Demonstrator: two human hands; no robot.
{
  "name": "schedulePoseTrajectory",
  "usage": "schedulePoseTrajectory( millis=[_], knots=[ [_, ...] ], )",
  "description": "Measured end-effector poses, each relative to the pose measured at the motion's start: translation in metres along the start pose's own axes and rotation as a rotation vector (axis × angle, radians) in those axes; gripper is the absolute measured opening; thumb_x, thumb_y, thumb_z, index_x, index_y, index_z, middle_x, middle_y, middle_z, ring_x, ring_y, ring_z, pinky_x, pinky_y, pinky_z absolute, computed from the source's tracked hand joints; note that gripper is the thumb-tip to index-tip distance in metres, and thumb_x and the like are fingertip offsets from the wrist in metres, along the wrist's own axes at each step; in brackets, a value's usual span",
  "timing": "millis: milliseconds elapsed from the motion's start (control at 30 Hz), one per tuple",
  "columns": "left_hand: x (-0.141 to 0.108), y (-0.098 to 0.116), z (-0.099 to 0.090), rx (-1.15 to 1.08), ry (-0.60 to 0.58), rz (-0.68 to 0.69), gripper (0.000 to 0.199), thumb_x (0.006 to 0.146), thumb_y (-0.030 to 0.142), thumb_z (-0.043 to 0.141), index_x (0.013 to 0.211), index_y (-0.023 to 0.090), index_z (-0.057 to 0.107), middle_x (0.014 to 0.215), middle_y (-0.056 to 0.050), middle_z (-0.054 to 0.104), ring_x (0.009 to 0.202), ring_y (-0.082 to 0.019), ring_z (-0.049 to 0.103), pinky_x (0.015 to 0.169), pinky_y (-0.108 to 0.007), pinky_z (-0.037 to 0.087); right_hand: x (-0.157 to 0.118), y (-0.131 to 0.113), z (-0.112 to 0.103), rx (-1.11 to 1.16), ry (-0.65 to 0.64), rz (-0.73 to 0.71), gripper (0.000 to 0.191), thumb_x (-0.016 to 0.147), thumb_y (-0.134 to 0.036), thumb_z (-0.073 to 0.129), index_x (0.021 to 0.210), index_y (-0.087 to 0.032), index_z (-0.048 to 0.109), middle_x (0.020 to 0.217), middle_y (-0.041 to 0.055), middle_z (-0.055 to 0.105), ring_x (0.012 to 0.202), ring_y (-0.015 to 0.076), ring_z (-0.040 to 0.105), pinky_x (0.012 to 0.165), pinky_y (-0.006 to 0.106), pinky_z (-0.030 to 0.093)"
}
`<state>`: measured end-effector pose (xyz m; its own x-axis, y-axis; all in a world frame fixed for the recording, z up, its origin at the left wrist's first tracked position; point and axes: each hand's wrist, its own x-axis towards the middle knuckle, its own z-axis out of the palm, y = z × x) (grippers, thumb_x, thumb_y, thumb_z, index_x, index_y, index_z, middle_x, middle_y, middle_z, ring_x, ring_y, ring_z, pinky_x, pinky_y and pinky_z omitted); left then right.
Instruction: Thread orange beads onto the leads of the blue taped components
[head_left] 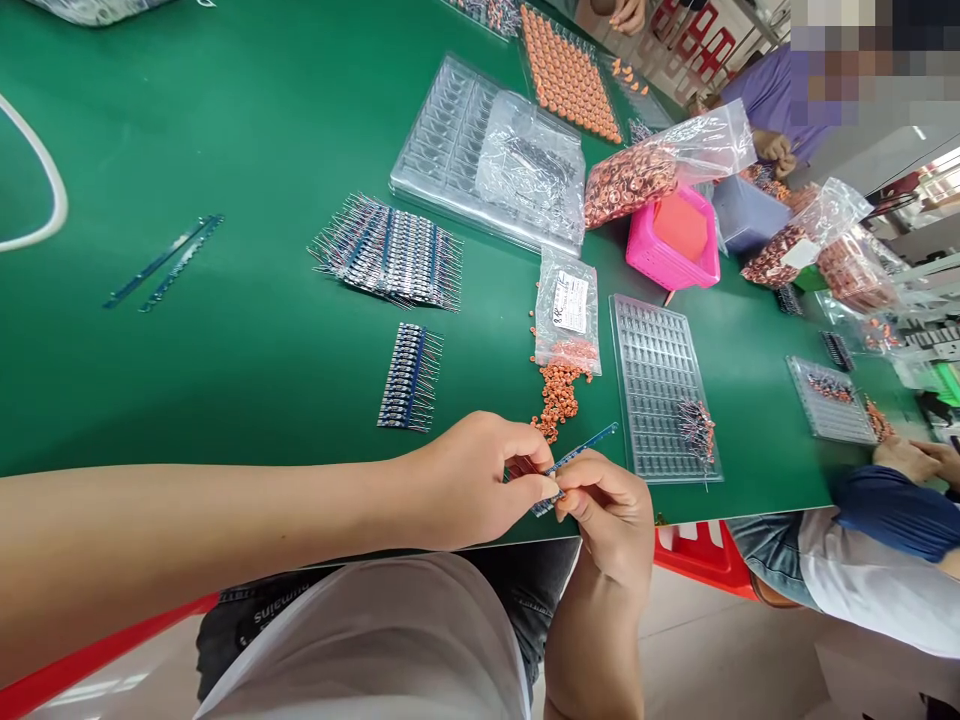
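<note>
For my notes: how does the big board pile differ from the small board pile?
The big pile is wide and fanned, the small pile narrow and neat. The big pile shows wires on two sides, the small pile mainly on one. Both lie on the green table.

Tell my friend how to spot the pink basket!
Look at the green table. Beside a big clear bag of orange rings sits the basket. It is bright pink, while the bin next to it is grayish blue.

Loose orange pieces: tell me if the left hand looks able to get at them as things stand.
Probably yes: the loose orange pieces lie just beyond the left hand, with nothing evident between, though its fingers are busy with the blue strip.
</note>
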<state>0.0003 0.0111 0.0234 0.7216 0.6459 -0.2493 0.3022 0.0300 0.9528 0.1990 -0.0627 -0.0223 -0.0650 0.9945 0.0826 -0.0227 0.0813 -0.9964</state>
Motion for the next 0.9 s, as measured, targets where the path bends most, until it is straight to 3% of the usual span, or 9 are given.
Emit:
schedulePoseTrajectory(
  millis=[900],
  knots=[
    [0.0016,-0.0045,-0.0001,0.026,0.028,0.058,0.015,0.086,0.02,0.059,0.074,0.014,0.066,0.062,0.005,0.053,0.055,-0.009,0.039,0.052,-0.021,0.031,0.0018,-0.001,-0.0001,-0.032,0.005,0.013,0.003,0.086,-0.029,0.078,0.089,-0.027,0.079,0.07,0.0007,0.066,0.06,0.0134,0.057,0.053,0.026,0.047]
  ],
)
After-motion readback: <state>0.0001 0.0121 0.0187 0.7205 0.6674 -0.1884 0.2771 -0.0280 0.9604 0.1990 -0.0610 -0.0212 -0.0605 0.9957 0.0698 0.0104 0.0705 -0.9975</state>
